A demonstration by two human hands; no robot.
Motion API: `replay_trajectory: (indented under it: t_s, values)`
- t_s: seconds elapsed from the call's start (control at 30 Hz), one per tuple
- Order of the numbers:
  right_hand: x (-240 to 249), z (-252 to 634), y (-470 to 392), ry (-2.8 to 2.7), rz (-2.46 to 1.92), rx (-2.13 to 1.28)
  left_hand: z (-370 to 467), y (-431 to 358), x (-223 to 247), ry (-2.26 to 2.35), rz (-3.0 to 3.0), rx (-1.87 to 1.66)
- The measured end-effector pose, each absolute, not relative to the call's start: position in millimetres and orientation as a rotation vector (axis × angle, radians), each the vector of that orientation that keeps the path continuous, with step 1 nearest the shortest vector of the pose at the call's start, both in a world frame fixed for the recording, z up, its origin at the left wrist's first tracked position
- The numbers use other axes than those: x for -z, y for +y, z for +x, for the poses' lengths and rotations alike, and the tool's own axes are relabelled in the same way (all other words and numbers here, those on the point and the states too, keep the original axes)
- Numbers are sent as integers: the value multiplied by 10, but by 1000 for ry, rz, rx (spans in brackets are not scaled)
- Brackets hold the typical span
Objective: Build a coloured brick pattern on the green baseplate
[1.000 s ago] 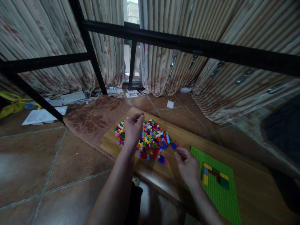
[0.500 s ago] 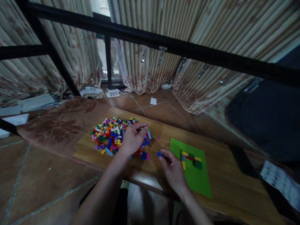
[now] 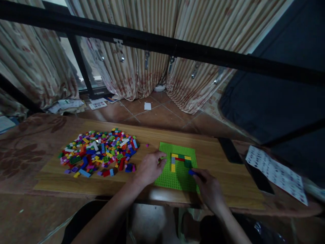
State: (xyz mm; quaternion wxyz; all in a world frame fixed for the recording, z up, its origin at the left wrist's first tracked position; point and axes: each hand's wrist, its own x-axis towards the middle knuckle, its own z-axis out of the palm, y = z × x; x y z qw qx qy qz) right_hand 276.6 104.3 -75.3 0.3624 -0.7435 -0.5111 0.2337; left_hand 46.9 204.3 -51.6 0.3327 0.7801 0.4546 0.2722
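Note:
My right hand (image 3: 209,186) pinches a small blue brick (image 3: 192,172) over the lower right part of the green baseplate (image 3: 166,181). Just beyond that brick, joined bricks in yellow, red, dark green and grey-blue form an angular shape (image 3: 180,157) on the plate. At the plate's left edge is my left hand (image 3: 149,169), its thumb and forefinger curved with a gap between them; I see nothing held there. A wide pile of loose mixed bricks (image 3: 95,145) lies to the left of this hand.
A tiny pink piece (image 3: 147,145) lies between the pile and the plate on the wooden table (image 3: 223,200). A dark phone-like slab (image 3: 230,150) and a printed sheet (image 3: 278,173) lie to the right. A black metal rail (image 3: 152,42) crosses beyond the table.
My left hand has left the brick pile and come right to the plate's edge. My right hand has carried the blue brick over the plate. The view has turned right.

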Motion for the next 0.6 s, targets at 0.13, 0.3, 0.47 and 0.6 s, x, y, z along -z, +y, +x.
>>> replay_trajectory:
  t_s: [0.13,0.3,0.47,0.6]
  values:
    - [684,2820,1186,-1425,-1880,-544,604,2019,575,1186,2176,-652]
    - [711,2882,1298,-1443,-1842,-624,712,2017,634,1183,2287,-602]
    - [824,2825,1253,-1286,-1809,-673,762,2023,648,1167,2295,-616]
    - [919,2717,1165,-1248,-1863,-651,766,2044,666,1174,2306,-596]
